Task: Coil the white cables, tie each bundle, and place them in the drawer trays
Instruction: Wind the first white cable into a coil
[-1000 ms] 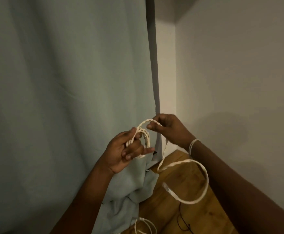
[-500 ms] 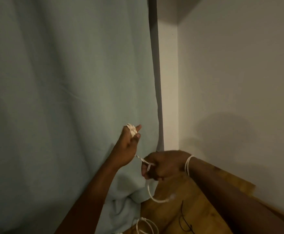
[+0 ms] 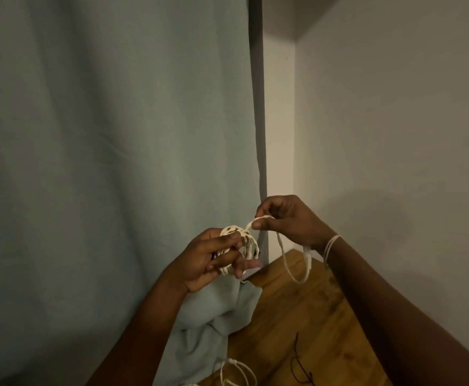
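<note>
The left hand [image 3: 214,260] holds a small coil [image 3: 239,246] of white cable up in the air, in front of a pale blue curtain [image 3: 102,162]. Its fingers curl around the loops and keep them together. The right hand [image 3: 286,218] is just beside it, a bit higher and to the right. Its thumb and fingers pinch the loose end of the cable [image 3: 294,263] right where it leaves the top of the coil. From that pinch the loose end hangs down in a long, thin loop under the right wrist, over the wooden table [image 3: 297,316].

So the coil sits to the left of the right fingers, and the free end hangs below them. The right hand is the nearer one to that end, so it looks like the hand to wrap it around the coil next.

Another white cable [image 3: 236,371] lies at the near edge of the table, and a thin black wire [image 3: 297,366] lies close to it. No drawer or tray is in sight.
</note>
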A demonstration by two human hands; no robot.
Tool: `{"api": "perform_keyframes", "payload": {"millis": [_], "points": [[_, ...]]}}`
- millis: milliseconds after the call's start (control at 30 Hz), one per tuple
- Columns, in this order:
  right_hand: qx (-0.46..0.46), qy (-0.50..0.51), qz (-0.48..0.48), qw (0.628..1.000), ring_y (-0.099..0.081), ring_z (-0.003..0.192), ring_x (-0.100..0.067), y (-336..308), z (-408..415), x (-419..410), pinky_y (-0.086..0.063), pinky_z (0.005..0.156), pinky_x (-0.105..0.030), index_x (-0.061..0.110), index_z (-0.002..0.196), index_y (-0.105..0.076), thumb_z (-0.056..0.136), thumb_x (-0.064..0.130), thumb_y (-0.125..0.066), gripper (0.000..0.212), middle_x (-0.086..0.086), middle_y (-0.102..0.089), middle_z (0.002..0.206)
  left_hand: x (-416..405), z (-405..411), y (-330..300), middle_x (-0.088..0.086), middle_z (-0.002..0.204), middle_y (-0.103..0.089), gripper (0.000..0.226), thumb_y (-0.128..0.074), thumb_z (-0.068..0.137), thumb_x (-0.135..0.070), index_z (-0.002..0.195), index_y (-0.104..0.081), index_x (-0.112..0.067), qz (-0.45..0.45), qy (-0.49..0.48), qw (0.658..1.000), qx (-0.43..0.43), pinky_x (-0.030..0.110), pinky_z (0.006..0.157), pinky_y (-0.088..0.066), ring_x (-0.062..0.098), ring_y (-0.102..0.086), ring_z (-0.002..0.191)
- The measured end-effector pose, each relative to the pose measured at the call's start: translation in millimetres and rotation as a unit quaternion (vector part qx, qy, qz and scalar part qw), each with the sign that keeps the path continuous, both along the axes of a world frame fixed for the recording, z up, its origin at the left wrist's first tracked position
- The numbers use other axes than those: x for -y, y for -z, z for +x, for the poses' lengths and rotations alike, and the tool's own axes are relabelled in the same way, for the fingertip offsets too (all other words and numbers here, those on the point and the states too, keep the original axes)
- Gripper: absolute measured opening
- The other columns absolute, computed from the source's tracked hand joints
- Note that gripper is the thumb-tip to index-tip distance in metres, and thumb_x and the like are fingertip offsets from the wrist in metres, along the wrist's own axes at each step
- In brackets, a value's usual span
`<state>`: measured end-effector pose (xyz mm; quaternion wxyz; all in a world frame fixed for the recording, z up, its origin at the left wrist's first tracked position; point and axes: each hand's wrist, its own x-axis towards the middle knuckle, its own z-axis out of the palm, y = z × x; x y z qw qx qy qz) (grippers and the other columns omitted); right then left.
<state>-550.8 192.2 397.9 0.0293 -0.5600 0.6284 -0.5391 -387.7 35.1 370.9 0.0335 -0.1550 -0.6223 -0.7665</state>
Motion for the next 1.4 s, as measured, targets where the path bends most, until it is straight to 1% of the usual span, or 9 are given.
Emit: {"api": "perform_keyframes", "payload": {"millis": [200, 367, 533, 667, 833, 967, 1067, 1267, 1400], "points": [[0.001, -0.023, -0.013, 1.0, -0.066, 0.095, -0.031, 41, 15, 31, -0.055, 0.09, -0.053, 0.003, 0.113, -0.063, 0.089, 0.01, -0.067, 0.025, -0.019, -0.068, 0.102, -8, -11, 0, 0.021, 0.073, -0.072, 0.029, -0.07, 0.082, -0.023, 0.09, -0.067, 0.005, 0.248, -0.119, 0.96, -0.043, 0.05, 0.077, -0.059, 0.03, -0.073, 0.073], [0.068, -0.028, 0.084, 0.994, -0.062, 0.114, -0.021, 46, 32, 34, -0.055, 0.098, -0.04, 0.02, 0.14, -0.038, 0.079, 0.016, -0.074, 0.071, -0.002, -0.059, 0.124, -5, -16, 8, 0.027, 0.133, -0.057, 0.05, -0.044, 0.097, -0.028, 0.13, -0.042, 0.009, 0.246, -0.118, 0.959, -0.08, 0.048, 0.098, -0.052, 0.036, -0.065, 0.112], [0.268, -0.198, 0.322, 0.886, -0.067, 0.112, -0.031, 66, 60, 40, -0.057, 0.093, -0.048, 0.033, 0.155, -0.003, 0.079, 0.01, -0.081, 0.111, -0.009, -0.063, 0.129, 4, -22, 0, 0.01, 0.139, -0.057, 0.027, -0.041, 0.103, -0.014, 0.128, -0.05, -0.01, 0.065, -0.214, 0.969, -0.106, 0.046, 0.109, -0.04, 0.032, -0.057, 0.126], [0.288, -0.356, 0.395, 0.796, -0.074, 0.092, -0.024, 46, 63, 29, -0.061, 0.083, -0.038, 0.012, 0.151, -0.025, 0.079, 0.024, -0.078, 0.09, -0.017, -0.063, 0.117, 28, -24, 5, -0.006, 0.146, -0.051, 0.036, -0.05, 0.1, -0.025, 0.136, -0.05, -0.025, -0.179, -0.358, 0.913, -0.08, 0.036, 0.108, -0.042, 0.017, -0.051, 0.132], [0.229, -0.201, 0.27, 0.913, -0.072, 0.074, -0.028, 21, 74, 7, -0.064, 0.071, -0.042, 0.023, 0.146, -0.033, 0.093, -0.003, -0.061, 0.066, -0.021, -0.068, 0.116, 46, -20, 18, -0.014, 0.146, -0.04, 0.048, -0.046, 0.102, -0.021, 0.148, -0.033, -0.021, -0.268, -0.389, 0.88, -0.05, 0.019, 0.104, -0.04, 0.008, -0.042, 0.134], [0.222, -0.265, 0.202, 0.916, -0.064, 0.061, -0.016, 13, 83, 4, -0.056, 0.058, -0.025, 0.001, 0.128, -0.056, 0.102, 0.006, -0.045, 0.029, -0.023, -0.066, 0.107, 48, -20, 32, -0.01, 0.145, -0.045, 0.041, -0.046, 0.102, -0.018, 0.143, -0.04, -0.018, -0.24, -0.369, 0.898, -0.023, 0.032, 0.11, -0.041, 0.009, -0.046, 0.132], [0.099, -0.172, 0.138, 0.97, -0.052, 0.052, -0.007, 3, 72, 0, -0.042, 0.049, -0.019, -0.001, 0.117, -0.064, 0.101, 0.01, -0.053, 0.022, -0.013, -0.068, 0.088, 39, -18, 33, -0.004, 0.11, -0.066, 0.018, -0.047, 0.1, -0.004, 0.115, -0.058, -0.007, -0.225, -0.342, 0.912, -0.01, 0.029, 0.083, -0.056, 0.011, -0.063, 0.099], [-0.089, 0.01, 0.04, 0.995, -0.07, 0.078, -0.005, -28, 32, 6, -0.052, 0.071, -0.016, 0.007, 0.109, -0.071, 0.095, 0.01, -0.062, 0.016, -0.002, -0.077, 0.09, 18, -7, 28, 0.019, 0.056, -0.063, 0.029, -0.04, 0.092, -0.021, 0.087, -0.057, 0.002, 0.02, -0.11, 0.994, 0.003, 0.061, 0.099, -0.045, 0.03, -0.063, 0.052], [-0.029, 0.021, -0.017, 0.999, -0.066, 0.068, -0.012, -7, 20, 21, -0.056, 0.064, -0.027, 0.005, 0.105, -0.074, 0.095, 0.011, -0.063, 0.016, -0.007, -0.075, 0.086, 12, -7, 18, 0.001, 0.037, -0.038, 0.034, -0.043, 0.093, -0.033, 0.079, -0.052, -0.004, 0.182, -0.041, 0.982, -0.017, 0.044, 0.084, -0.055, 0.013, -0.036, 0.034]]}}
